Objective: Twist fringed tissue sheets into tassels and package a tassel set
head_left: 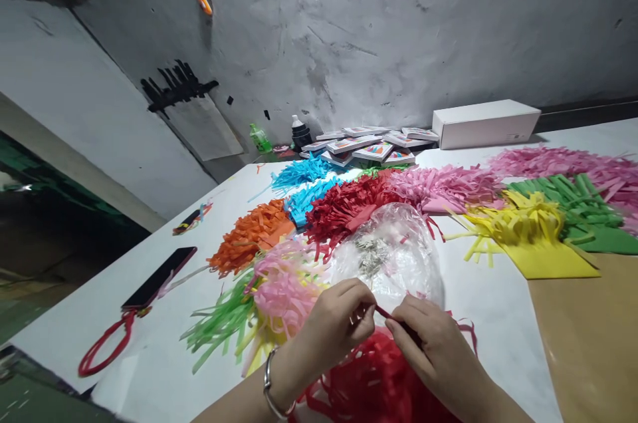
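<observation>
Between my two hands runs a thin, dark red twisted strip [383,312], apparently paper. My left hand [343,313], with a silver bangle at the wrist, pinches its left end. The fingers of my right hand [431,336] close on the other end, a short gap away. Below them lies a heap of bright red fringed strips [383,376], partly hidden by my hands and cut off at the bottom edge. Just beyond my fingertips sits a clear plastic bag [409,257] with small metallic-looking bits inside.
Fringed bundles spread over the white table: orange [252,233], dark red [353,203], blue [304,173], pink [443,183], yellow [528,227] and green [573,207]. A phone [159,279] with a red strap lies left. Flat boxes [353,143] and a white box [483,125] stand by the wall.
</observation>
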Motion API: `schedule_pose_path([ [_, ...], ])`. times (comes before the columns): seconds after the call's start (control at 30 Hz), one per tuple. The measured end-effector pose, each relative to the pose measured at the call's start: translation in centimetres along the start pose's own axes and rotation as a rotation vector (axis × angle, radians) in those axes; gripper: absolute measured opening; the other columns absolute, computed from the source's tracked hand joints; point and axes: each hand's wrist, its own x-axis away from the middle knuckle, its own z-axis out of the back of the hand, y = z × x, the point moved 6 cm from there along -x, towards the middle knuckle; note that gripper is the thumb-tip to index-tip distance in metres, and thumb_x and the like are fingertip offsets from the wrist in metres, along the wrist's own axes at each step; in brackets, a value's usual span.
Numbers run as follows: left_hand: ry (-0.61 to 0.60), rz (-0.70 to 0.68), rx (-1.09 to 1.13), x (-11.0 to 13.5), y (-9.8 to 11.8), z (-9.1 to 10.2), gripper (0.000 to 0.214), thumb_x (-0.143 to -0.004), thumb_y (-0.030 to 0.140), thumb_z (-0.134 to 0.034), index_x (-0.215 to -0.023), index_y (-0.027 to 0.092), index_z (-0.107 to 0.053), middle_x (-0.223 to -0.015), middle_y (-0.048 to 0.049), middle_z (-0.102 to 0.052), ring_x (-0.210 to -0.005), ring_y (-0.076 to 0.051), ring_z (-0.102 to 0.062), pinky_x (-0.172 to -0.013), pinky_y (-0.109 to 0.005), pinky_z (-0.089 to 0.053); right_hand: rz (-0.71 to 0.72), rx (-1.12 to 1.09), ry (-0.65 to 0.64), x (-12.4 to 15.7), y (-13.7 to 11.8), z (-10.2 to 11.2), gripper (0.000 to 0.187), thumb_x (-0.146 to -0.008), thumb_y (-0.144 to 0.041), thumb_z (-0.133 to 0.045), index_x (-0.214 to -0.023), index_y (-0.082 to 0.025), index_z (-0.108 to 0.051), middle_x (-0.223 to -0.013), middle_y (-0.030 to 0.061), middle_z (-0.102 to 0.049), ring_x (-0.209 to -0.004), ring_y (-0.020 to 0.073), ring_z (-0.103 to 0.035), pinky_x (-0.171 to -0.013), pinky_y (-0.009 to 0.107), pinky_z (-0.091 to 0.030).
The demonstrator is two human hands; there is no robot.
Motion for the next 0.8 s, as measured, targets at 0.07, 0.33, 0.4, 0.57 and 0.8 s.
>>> schedule_pose_path([
  [0.07,-0.082,0.104,0.070,0.2,-0.3,-0.5,0.010,-0.090,0.009,-0.055,-0.087,0.018,-0.059,-0.077,-0.0012,-0.062,-0.067,-0.013,-0.056,-0.062,-0.021,-0.044,0.022,0.003,-0.003,0.0,-0.2,-0.1,0.023,-0.103,-0.021,-0.043,-0.082,-0.021,-0.055,-0.080,0.0002,-0.062,-0.075,0.0167,-0.059,-0.067,0.030,-0.042],
  [0.33,0.008,0.212,0.206,1.4,0.1,0.5,0.018,-0.095,0.024,-0.055,-0.082,0.017,-0.065,-0.071,-0.0026,-0.064,-0.061,-0.014,-0.059,-0.060,-0.024,-0.048,0.166,0.078,0.088,0.7,-0.3,0.0,0.020,-0.105,-0.026,-0.039,-0.106,-0.024,-0.059,-0.098,0.0029,-0.068,-0.093,0.0174,-0.066,-0.080,0.030,-0.055],
  [0.4,0.216,0.331,0.262,2.1,-2.0,3.2,0.021,-0.094,0.030,-0.057,-0.080,0.017,-0.066,-0.065,-0.0002,-0.061,-0.052,-0.012,-0.058,-0.051,-0.022,-0.047,0.158,0.150,0.209,1.0,0.3,0.9,0.030,-0.104,-0.032,-0.043,-0.129,-0.022,-0.053,-0.122,0.0075,-0.065,-0.114,0.0194,-0.063,-0.094,0.031,-0.054],
  [0.57,0.717,0.507,0.139,7.0,-7.3,12.5,0.025,-0.096,0.039,-0.055,-0.093,0.016,-0.065,-0.071,-0.0016,-0.063,-0.062,-0.017,-0.063,-0.060,-0.029,-0.056,0.306,0.238,0.286,1.5,-0.2,1.3,0.038,-0.101,-0.031,-0.049,-0.137,-0.019,-0.051,-0.130,0.0098,-0.062,-0.121,0.0192,-0.061,-0.101,0.027,-0.051],
  [0.8,0.783,0.352,-0.286,11.3,-2.8,12.2,0.027,-0.092,0.023,-0.064,-0.119,0.024,-0.063,-0.128,-0.0087,-0.060,-0.129,-0.027,-0.051,-0.114,-0.047,-0.039,0.557,0.373,-0.143,1.8,-3.8,-2.2,0.036,-0.092,-0.013,-0.055,-0.126,-0.022,-0.061,-0.129,0.0090,-0.067,-0.118,0.0263,-0.063,-0.097,0.043,-0.053],
])
